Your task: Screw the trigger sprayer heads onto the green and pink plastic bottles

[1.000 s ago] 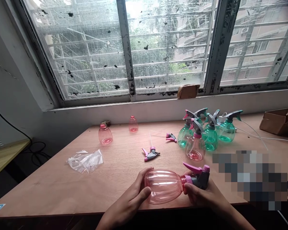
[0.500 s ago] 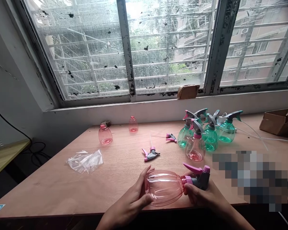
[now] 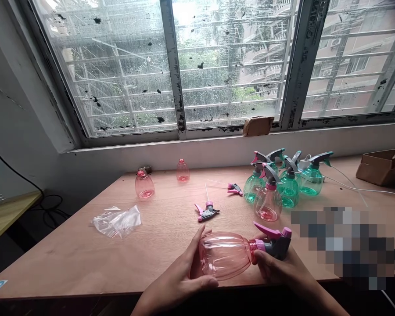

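Note:
A pink clear spray bottle (image 3: 224,254) lies on its side near the front edge of the wooden table (image 3: 85,245). My left hand (image 3: 187,272) cups the bottle's base, thumb along the bottom and fingers behind it. My right hand (image 3: 276,267) is closed round the pink collar and grey-pink trigger head (image 3: 274,243) at the bottle's neck. Two loose trigger heads, one near the middle (image 3: 206,211) and one further back (image 3: 234,188), lie on the table.
A finished pink bottle (image 3: 267,199) stands in front of several green spray bottles (image 3: 288,184) at the back right. Two bare pink bottles, one (image 3: 144,184) and another (image 3: 182,170), stand at the back left. A crumpled plastic bag (image 3: 116,220) lies left. A cardboard box (image 3: 382,166) sits far right.
The bottle has shifted slightly right and turned in my hands. My left thumb has slid lower under its base; the right hand keeps its grip on the trigger head.

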Tool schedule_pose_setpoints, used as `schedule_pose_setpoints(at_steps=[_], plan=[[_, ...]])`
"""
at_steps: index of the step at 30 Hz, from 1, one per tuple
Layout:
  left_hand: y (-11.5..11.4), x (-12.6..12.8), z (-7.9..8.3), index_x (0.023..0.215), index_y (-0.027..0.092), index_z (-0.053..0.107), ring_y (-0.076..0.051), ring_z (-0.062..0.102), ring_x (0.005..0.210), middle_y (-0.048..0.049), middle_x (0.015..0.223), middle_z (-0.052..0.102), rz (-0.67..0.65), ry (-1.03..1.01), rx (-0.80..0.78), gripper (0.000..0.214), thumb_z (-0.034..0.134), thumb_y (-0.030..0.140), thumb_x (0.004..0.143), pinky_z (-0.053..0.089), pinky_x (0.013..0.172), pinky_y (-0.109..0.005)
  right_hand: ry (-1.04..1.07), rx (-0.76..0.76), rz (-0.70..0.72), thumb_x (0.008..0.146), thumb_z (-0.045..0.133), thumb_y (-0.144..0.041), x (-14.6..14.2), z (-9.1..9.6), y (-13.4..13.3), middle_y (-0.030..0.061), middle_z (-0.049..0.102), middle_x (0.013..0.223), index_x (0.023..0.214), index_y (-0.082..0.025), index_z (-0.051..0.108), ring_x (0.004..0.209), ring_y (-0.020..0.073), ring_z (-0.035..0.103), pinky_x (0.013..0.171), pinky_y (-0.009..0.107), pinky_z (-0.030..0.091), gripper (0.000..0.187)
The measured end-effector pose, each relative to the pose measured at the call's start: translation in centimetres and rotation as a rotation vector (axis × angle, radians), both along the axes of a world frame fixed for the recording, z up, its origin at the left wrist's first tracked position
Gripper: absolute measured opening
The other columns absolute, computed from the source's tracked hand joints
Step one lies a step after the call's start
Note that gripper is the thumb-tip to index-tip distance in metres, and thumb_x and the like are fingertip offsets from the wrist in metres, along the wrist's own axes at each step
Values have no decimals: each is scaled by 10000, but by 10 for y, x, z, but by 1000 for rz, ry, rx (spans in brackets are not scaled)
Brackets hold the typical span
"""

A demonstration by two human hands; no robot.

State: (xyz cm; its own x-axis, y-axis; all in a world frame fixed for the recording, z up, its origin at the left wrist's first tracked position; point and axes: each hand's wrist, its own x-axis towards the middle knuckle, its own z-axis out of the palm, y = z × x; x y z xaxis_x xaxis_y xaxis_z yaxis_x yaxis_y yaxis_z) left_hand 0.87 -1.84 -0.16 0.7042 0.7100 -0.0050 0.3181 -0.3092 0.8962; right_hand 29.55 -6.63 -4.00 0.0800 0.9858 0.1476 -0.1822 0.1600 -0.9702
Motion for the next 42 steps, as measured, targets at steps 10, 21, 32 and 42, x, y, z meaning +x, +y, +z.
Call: schedule_pose_setpoints(at_steps=[10,21,32,42], plan=[[3,-2,-1,1613,336,114,-305,101,1586,-34,1726,126,16,-86,-63,816,552,561,962,27,1289,-529,-27,3,29,777,818,-523,2,1,0,15,719,637,980,-181,623,451,120,570,430,225,459,443],[-1,2,2,1614,346,42,-351,127,1575,-64,1722,145,-51,-28,-7,1210,848,524,730,82,1286,-523,-19,-4,-9,737,852,-510,0,1,0,-4,698,596,948,-184,641,441,131,566,422,239,459,443],[-1,2,1,1615,323,59,-312,166,1573,-74,1717,166,-35,11,33,1075,788,431,833,112,1292,-507,-37,-18,22,750,832,-527,1,3,-1,13,712,614,909,-171,653,448,134,565,433,250,477,429],[2,0,-1,1614,324,123,-310,129,1581,-57,1721,153,-32,-57,5,841,537,619,944,89,1290,-521,-25,-12,46,753,836,-515,1,1,0,3,686,595,861,-169,661,430,124,555,417,248,476,403]])
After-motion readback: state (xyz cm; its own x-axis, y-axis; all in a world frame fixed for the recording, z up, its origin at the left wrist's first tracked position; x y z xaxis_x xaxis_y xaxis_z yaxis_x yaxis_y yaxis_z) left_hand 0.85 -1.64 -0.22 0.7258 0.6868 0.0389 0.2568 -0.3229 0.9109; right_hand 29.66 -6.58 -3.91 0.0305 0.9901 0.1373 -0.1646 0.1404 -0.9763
